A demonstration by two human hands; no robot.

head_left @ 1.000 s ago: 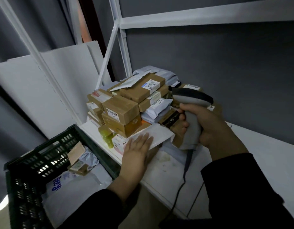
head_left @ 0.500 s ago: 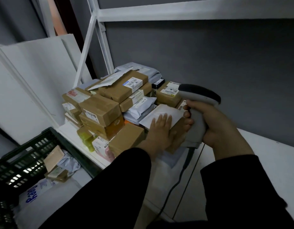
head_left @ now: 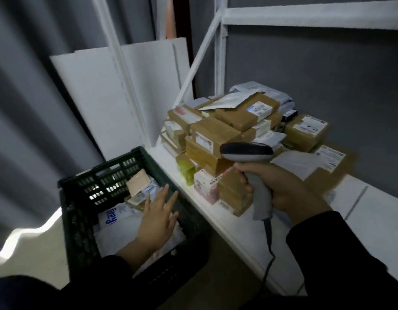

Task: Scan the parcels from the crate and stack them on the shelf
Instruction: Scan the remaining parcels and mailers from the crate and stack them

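A black plastic crate stands on the floor left of the white shelf. Inside lie a white mailer with blue lettering, a small tan box and other parcels. My left hand hovers over the crate with straight, spread fingers and holds nothing. My right hand grips the grey barcode scanner by its handle above the shelf's front; its cable hangs down. A pile of brown boxes and a white envelope sit stacked on the shelf.
White boards lean against the grey wall behind the crate. White shelf uprights and a diagonal brace rise at the pile's left. An upper shelf beam crosses overhead. Bare shelf surface extends to the right.
My left hand left the white envelope on the pile and moved down-left over the crate. The view swung left. My right hand kept hold of the scanner.
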